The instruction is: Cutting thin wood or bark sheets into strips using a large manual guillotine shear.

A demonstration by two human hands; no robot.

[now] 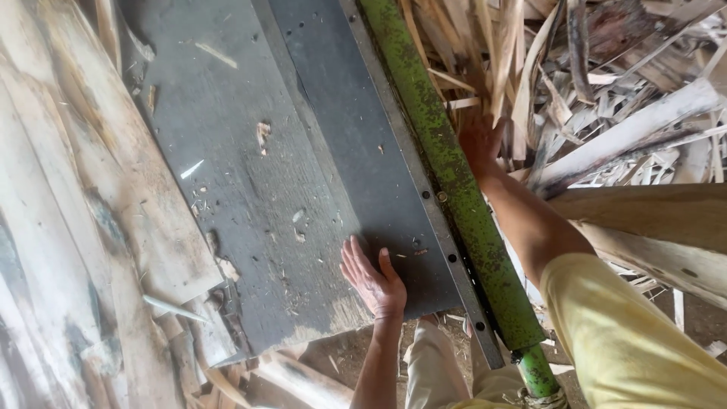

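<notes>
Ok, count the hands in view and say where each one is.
2. The left hand lies flat, fingers spread, on the dark grey table. The right hand reaches past the green bar into the wood strips.

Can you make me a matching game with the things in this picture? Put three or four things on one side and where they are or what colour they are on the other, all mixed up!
Things:
1. left hand
2. right hand
3. long bar
4. sleeve

Descriptions:
A. yellow
B. green with worn, speckled paint
C. flat on the dark grey table
D. reaching into the pile of wood strips

Right pairs: 1-C, 2-D, 3-B, 4-A
</notes>
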